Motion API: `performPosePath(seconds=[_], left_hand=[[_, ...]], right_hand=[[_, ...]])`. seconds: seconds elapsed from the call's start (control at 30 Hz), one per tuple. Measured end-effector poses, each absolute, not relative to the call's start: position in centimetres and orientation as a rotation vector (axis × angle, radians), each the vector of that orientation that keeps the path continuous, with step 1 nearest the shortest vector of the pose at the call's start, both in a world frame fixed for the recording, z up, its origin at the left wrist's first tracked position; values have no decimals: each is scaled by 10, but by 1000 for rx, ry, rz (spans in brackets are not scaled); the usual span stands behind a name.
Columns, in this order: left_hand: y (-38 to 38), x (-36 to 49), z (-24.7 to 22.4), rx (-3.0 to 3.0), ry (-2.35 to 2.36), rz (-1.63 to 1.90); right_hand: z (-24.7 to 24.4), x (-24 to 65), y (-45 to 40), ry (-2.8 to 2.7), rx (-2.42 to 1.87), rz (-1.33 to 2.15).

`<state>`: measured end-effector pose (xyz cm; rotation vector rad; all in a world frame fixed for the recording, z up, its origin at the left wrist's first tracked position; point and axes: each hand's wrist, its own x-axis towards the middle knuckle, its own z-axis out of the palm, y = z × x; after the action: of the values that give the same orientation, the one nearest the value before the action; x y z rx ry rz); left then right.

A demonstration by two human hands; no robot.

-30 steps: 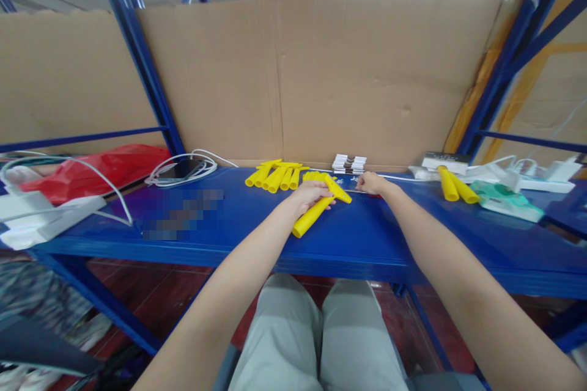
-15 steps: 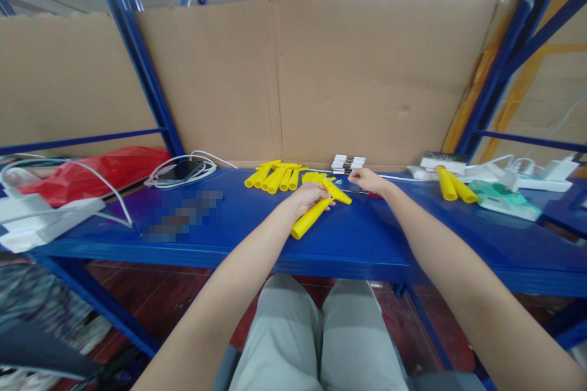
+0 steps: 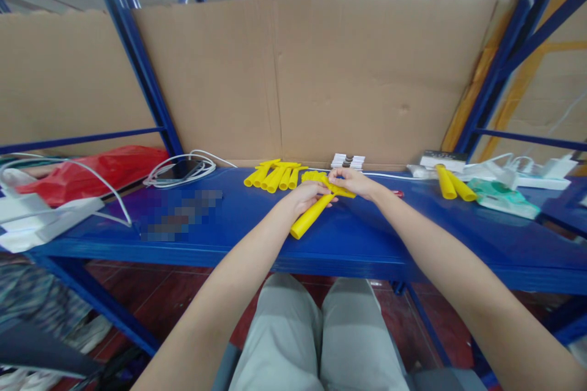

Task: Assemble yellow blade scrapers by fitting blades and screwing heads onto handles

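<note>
My left hand (image 3: 310, 197) is wrapped round a yellow T-shaped piece (image 3: 308, 220), whose thick round handle points toward me. My right hand (image 3: 351, 182) is closed at the head of that piece, its fingertips touching it; whether they pinch anything small is hidden. Behind my hands lie several more yellow pieces (image 3: 275, 177) in a row, with another group (image 3: 314, 177) just beside my left fingers. A red-handled tool (image 3: 398, 193) shows partly from behind my right wrist. White stacked items (image 3: 347, 162) stand by the cardboard.
Two yellow pieces (image 3: 452, 184) lie at the right, near a green plastic packet (image 3: 503, 198) and a white power strip (image 3: 541, 182). On the left are a red bag (image 3: 98, 174), a coiled white cable (image 3: 181, 169) and white adapters (image 3: 41, 220). Cardboard (image 3: 367, 79) closes the back.
My right hand has moved left, from beside the white items to the head of the held yellow piece. My left hand keeps its hold in nearly the same place.
</note>
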<state>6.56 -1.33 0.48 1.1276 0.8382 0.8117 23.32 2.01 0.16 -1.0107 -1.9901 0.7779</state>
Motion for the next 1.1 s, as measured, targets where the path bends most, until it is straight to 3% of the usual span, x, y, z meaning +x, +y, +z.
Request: performPosePath(seconds=[0.5, 1.1], left_hand=[[-10, 65, 2, 1157, 810, 798], [-17, 68, 7, 1176, 889, 871]], right_hand=[[4, 232, 16, -1950, -1058, 766], [5, 226, 9, -1669, -1187, 1000]])
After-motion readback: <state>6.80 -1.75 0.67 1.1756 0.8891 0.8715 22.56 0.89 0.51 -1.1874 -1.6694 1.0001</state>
